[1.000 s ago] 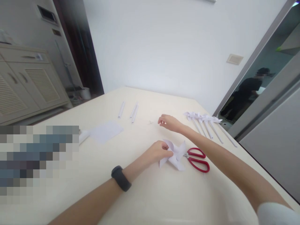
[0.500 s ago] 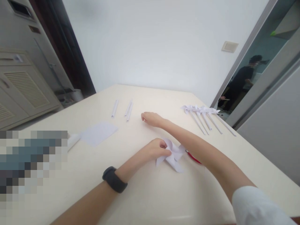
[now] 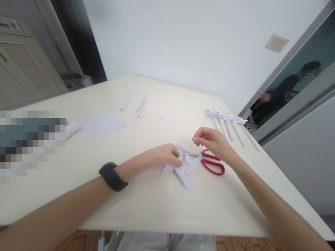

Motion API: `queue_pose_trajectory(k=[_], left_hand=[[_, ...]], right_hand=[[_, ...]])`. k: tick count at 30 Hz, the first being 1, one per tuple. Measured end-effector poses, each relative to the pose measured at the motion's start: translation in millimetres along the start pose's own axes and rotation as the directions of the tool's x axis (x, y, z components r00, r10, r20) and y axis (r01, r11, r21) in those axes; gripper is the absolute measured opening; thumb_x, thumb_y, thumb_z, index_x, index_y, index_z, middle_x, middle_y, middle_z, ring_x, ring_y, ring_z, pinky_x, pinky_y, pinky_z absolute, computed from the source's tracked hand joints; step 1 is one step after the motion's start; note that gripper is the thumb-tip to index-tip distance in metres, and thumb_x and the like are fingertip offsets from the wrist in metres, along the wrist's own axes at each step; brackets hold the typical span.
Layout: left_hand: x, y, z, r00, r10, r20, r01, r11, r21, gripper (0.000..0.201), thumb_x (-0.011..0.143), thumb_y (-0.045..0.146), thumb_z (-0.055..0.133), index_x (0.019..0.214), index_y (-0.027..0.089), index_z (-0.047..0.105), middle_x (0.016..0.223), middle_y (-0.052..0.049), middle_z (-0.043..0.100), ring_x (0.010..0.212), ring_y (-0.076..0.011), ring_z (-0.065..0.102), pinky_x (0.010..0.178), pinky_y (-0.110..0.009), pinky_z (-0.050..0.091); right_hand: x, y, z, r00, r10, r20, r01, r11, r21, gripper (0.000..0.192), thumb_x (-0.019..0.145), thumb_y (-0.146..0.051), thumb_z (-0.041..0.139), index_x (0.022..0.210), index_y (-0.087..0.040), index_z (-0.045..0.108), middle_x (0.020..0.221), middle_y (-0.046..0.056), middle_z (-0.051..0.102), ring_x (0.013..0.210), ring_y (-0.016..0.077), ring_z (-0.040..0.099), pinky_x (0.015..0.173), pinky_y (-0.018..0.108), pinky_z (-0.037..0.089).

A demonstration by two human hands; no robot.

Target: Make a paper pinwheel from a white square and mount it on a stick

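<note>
Head-camera view, near to far: at centre frame the left hand [image 3: 167, 157], a dark band [image 3: 112, 176] on its wrist, is curled down onto a folded white paper pinwheel [image 3: 183, 167] lying on the cream table [image 3: 146, 209], fingertips pressing the folds together at the hub. Just right of it the right hand [image 3: 211, 141] hovers above the table, thumb and forefinger pinched on something too small to make out, possibly a pin. Red-handled scissors [image 3: 211, 163] lie under that hand, blades touching the pinwheel's edge. A clean join would likely call for steady pressure at the hub and a straight descent onto the centre. Farther back, finished pinwheels on sticks [image 3: 230, 125] lie at right, a paper sheet [image 3: 102, 124] at left, rolled paper sticks [image 3: 134, 103] beyond.
</note>
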State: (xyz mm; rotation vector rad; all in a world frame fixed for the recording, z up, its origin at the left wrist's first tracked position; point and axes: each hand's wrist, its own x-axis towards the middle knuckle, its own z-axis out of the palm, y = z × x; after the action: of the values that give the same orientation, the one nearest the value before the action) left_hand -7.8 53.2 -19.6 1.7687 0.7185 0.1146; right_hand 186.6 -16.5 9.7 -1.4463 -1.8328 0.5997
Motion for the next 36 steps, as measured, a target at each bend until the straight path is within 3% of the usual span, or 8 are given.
queue_pose_trajectory(k=[6, 10, 13, 17, 24, 31, 36], left_hand=[[-4.8, 1.6, 1.8, 0.993, -0.08, 0.09, 0.081, 0.997, -0.005, 0.008, 0.061, 0.025, 0.064, 0.058, 0.017, 0.063, 0.056, 0.003, 0.052, 0.054, -0.0131, 0.046, 0.052, -0.024, 0.032], [-7.4, 1.9, 5.8, 0.982, -0.116, 0.151, 0.116, 0.993, 0.009, 0.012, 0.063, 0.024, 0.064, 0.071, 0.017, 0.07, 0.063, 0.0, 0.059, 0.059, -0.0154, 0.051, 0.055, -0.025, 0.035], [-8.5, 2.0, 9.0, 0.977, -0.113, 0.18, 0.112, 0.994, 0.017, 0.01, 0.064, 0.023, 0.063, 0.07, 0.017, 0.069, 0.061, 0.001, 0.055, 0.058, -0.014, 0.048, 0.053, -0.024, 0.032], [-7.5, 0.1, 11.4, 0.977, -0.085, 0.193, 0.087, 0.996, 0.0, 0.006, 0.064, 0.02, 0.062, 0.059, 0.017, 0.062, 0.056, 0.004, 0.043, 0.054, -0.0106, 0.039, 0.05, -0.024, 0.025], [-5.8, -5.6, 11.1, 0.98, -0.071, 0.187, 0.057, 0.995, 0.079, 0.008, 0.065, 0.025, 0.063, 0.065, 0.017, 0.063, 0.06, 0.004, 0.04, 0.056, -0.0114, 0.037, 0.05, -0.025, 0.026], [-2.3, -11.5, 8.4, 0.965, -0.024, 0.262, 0.012, 0.999, 0.049, 0.011, 0.067, 0.024, 0.061, 0.076, 0.017, 0.063, 0.074, 0.002, 0.056, 0.066, -0.0132, 0.048, 0.059, -0.025, 0.035], [-2.3, -7.7, 9.0, 0.966, -0.009, 0.26, -0.005, 0.999, 0.053, 0.008, 0.067, 0.019, 0.059, 0.074, 0.016, 0.062, 0.073, 0.002, 0.057, 0.069, -0.0138, 0.05, 0.061, -0.025, 0.036]], right_hand=[[-23.3, -14.5, 10.5, 0.987, -0.042, 0.154, 0.009, 0.978, 0.207, 0.015, 0.086, -0.017, 0.053, 0.086, -0.021, 0.067, 0.076, 0.0, 0.066, 0.073, 0.0143, 0.062, 0.066, 0.026, 0.05], [-31.3, -12.8, 16.9, 0.971, -0.176, 0.163, 0.173, 0.984, 0.035, 0.018, 0.085, -0.011, 0.056, 0.086, -0.023, 0.07, 0.083, 0.0, 0.063, 0.073, 0.0117, 0.058, 0.061, 0.022, 0.045], [-34.2, -10.8, 17.9, 0.944, -0.269, 0.189, 0.282, 0.959, -0.043, 0.018, 0.085, -0.012, 0.058, 0.086, -0.023, 0.071, 0.087, 0.002, 0.056, 0.076, 0.0117, 0.055, 0.062, 0.023, 0.044], [-37.9, -10.9, 17.9, 0.923, -0.303, 0.236, 0.335, 0.936, -0.107, 0.019, 0.087, -0.014, 0.055, 0.085, -0.025, 0.071, 0.09, 0.003, 0.053, 0.08, 0.0131, 0.054, 0.066, 0.026, 0.043], [-38.7, -13.7, 21.5, 0.896, -0.346, 0.279, 0.42, 0.864, -0.276, 0.017, 0.088, -0.015, 0.054, 0.084, -0.021, 0.069, 0.091, 0.004, 0.055, 0.079, 0.0136, 0.051, 0.074, 0.03, 0.039], [-40.3, -11.5, 24.2, 0.85, -0.45, 0.274, 0.526, 0.759, -0.384, 0.015, 0.088, -0.012, 0.052, 0.083, -0.018, 0.065, 0.088, 0.004, 0.056, 0.078, 0.0152, 0.047, 0.077, 0.033, 0.036], [-41.8, -8.8, 26.5, 0.834, -0.473, 0.284, 0.552, 0.722, -0.417, 0.014, 0.086, -0.007, 0.053, 0.082, -0.016, 0.063, 0.087, 0.004, 0.056, 0.076, 0.0148, 0.045, 0.078, 0.032, 0.036]])
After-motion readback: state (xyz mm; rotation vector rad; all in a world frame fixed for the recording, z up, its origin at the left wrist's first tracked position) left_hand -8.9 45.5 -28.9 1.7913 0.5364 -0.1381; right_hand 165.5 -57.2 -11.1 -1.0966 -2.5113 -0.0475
